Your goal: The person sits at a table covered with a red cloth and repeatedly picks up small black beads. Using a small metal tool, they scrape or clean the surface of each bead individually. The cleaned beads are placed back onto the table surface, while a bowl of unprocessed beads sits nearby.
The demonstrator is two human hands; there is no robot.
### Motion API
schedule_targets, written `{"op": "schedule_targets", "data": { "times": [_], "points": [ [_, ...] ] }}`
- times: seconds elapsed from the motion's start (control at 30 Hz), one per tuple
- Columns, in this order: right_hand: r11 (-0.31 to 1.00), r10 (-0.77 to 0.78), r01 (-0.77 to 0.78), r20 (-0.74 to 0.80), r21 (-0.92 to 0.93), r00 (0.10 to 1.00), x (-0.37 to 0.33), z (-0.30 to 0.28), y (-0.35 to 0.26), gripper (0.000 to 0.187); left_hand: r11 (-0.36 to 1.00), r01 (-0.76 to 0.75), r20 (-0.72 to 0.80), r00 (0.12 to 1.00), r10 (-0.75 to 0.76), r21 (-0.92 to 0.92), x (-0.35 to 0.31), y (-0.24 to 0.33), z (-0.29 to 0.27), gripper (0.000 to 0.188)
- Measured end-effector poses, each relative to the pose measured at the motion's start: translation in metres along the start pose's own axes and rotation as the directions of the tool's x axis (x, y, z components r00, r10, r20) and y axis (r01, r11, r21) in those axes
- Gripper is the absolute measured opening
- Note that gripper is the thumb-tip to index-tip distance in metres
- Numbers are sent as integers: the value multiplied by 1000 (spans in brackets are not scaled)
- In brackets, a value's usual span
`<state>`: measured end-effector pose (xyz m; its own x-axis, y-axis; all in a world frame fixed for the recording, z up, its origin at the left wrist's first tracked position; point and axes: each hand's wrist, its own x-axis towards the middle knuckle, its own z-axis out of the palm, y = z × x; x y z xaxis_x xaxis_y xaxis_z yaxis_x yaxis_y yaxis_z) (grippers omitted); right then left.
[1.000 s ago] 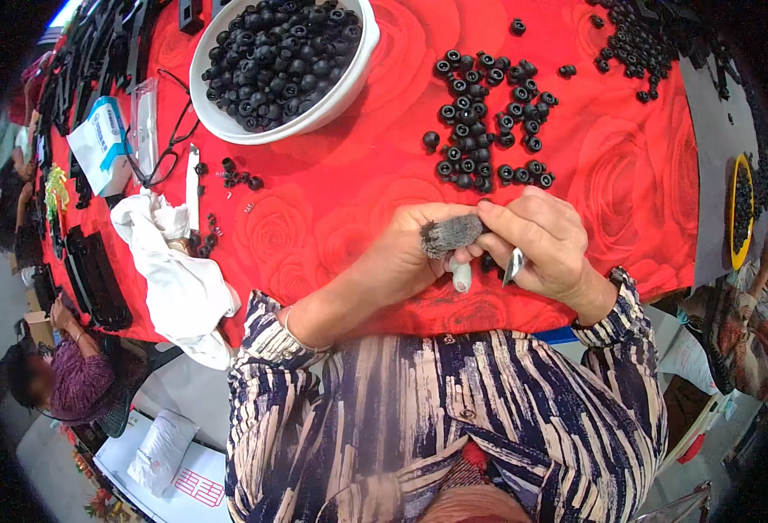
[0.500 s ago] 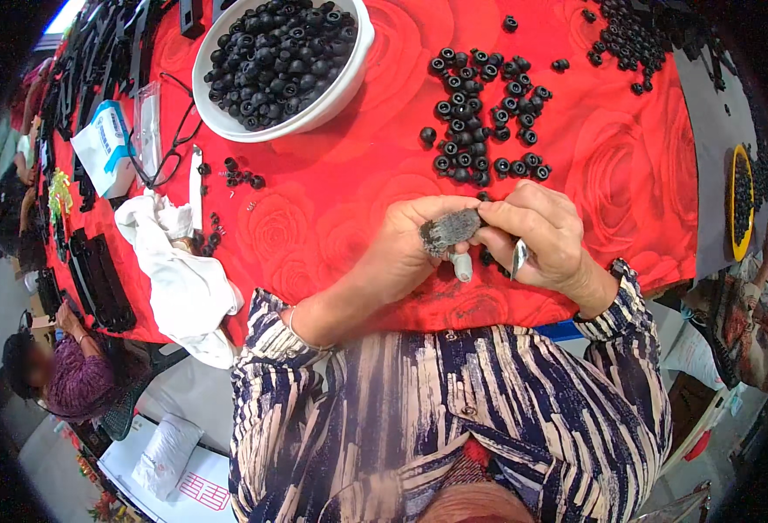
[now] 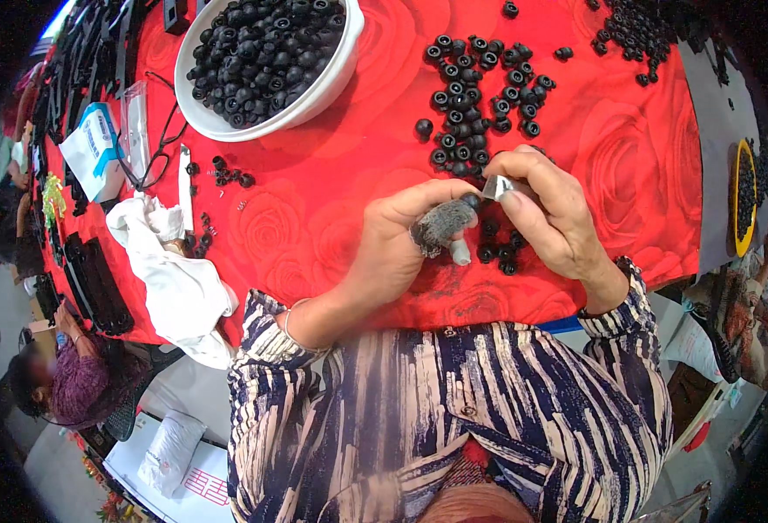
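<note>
My left hand (image 3: 392,231) pinches a small round black plastic part (image 3: 472,201) at its fingertips. One of its fingers wears a worn grey fuzzy finger cover (image 3: 443,225), and a pale wrapped fingertip (image 3: 460,253) shows below. Between the thumb and fingers of my right hand (image 3: 556,213) is a small shiny metal blade (image 3: 495,186), held close against the black part. Just under the hands lie a few more black parts (image 3: 506,248) on the red cloth, with dark crumbs beside them. Beyond the hands spreads a loose cluster of similar parts (image 3: 462,113).
A white bowl (image 3: 349,65) heaped with black parts stands at the far left. Left of me lie a white cloth (image 3: 179,279), glasses (image 3: 159,161) and a blue-white packet (image 3: 96,144). A yellow-rimmed tray (image 3: 752,200) is at the right. A person (image 3: 74,379) sits at the left.
The right hand has drawn slightly away and turned, bringing the blade up to the black part. The left hand has shifted a little left, uncovering parts on the cloth.
</note>
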<state>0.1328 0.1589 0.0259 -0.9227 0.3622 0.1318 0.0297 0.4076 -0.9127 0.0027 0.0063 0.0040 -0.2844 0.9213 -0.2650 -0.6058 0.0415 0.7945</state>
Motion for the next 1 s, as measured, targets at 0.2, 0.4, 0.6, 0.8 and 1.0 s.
{"op": "schedule_targets", "data": {
  "times": [0.2, 0.4, 0.6, 0.8, 1.0],
  "points": [
    [996, -87, 86, -23, -39, 996, 0, 6, 10, 20, 999, 30, -12, 1000, -29, 18, -1, 1, 0, 21],
    [996, -72, 70, -28, -57, 997, 1, 6, 9, 19, 1000, 10, -6, 1000, -10, 24, 0, 3, 0, 21],
    [995, -81, 80, -22, -55, 996, 0, 6, 10, 19, 1000, 29, -3, 1000, -29, 5, 0, 1, -2, 21],
    [993, -81, 81, -6, -81, 997, 1, 5, 7, 19, 999, 28, -3, 1000, -28, 18, -1, 1, -3, 22],
    [993, -97, 98, 24, -61, 995, 2, 2, 7, 19, 1000, 1, 10, 1000, -1, 28, -1, -1, -5, 24]
  ]
}}
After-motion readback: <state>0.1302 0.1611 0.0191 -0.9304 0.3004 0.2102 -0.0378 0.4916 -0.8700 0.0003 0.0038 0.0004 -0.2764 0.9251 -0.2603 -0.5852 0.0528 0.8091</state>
